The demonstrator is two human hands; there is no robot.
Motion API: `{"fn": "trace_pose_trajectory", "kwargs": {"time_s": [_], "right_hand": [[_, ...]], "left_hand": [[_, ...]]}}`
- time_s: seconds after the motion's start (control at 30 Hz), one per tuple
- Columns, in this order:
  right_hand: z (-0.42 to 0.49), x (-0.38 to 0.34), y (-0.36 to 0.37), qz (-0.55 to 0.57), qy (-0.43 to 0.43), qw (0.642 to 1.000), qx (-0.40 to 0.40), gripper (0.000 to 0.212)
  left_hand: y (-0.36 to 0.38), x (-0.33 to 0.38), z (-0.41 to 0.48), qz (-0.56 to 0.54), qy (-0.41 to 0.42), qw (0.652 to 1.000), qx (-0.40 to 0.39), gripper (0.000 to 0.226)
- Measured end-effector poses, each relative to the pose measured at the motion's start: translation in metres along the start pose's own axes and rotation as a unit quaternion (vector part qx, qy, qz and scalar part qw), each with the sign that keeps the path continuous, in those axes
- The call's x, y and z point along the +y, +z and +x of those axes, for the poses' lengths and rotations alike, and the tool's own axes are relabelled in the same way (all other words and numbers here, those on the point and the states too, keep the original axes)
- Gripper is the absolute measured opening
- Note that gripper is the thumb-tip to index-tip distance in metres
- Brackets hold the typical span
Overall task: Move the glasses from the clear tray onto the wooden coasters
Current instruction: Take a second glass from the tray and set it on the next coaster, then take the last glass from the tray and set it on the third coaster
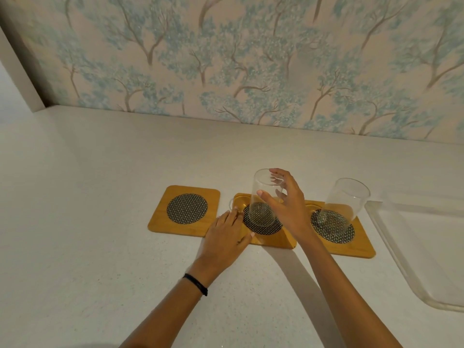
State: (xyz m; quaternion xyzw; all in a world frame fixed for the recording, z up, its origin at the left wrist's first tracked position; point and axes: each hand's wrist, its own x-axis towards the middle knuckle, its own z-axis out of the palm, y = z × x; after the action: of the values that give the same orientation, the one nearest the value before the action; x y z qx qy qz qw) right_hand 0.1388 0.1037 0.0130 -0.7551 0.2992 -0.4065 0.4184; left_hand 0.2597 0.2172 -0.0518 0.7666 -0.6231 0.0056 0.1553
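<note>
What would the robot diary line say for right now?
right hand: around clear glass tumbler on middle wooden coaster | left hand: steadying coaster | left coaster: bare

Pale speckled countertop [100,172], tree-patterned wallpaper [226,59] behind, perhaps a plain side wall [15,79] at left

Coasters [184,210] honey-yellow wood, black woven-mesh circles. Glasses [263,197] clear. Bench [100,172] speckled white. Wallpaper [226,59] beige, blue-green trees. Wristband [195,284] black.
</note>
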Motion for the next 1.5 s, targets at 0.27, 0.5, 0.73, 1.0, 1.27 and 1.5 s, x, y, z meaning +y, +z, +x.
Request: {"fn": "trace_pose_trajectory", "kwargs": {"time_s": [0.27,0.5,0.73,1.0,1.27,1.5], "right_hand": [[0.001,0.009,-0.004,-0.001,-0.003,1.000,-0.028,0.053],[-0.003,0.006,-0.018,-0.085,-0.046,0.994,-0.059,0.052],[-0.012,-0.015,-0.063,-0.162,-0.109,0.980,-0.034,0.036],[-0.050,-0.021,-0.138,-0.233,-0.214,0.949,-0.012,0.022],[-0.090,0.001,-0.225,-0.294,-0.214,0.924,0.115,0.019],[-0.127,0.025,-0.315,-0.328,-0.155,0.906,0.218,0.019]], "left_hand": [[-0.003,0.003,-0.001,0.016,-0.003,1.000,-0.007,0.057],[-0.014,0.021,-0.006,0.109,-0.016,0.993,-0.035,0.054],[-0.033,0.044,-0.013,0.161,-0.013,0.985,-0.065,0.047],[-0.048,0.133,-0.014,-0.097,0.131,0.984,-0.076,0.037],[-0.022,0.227,0.019,-0.145,0.231,0.961,-0.043,0.041],[0.016,0.290,0.038,-0.150,0.235,0.958,-0.072,0.058]]}}
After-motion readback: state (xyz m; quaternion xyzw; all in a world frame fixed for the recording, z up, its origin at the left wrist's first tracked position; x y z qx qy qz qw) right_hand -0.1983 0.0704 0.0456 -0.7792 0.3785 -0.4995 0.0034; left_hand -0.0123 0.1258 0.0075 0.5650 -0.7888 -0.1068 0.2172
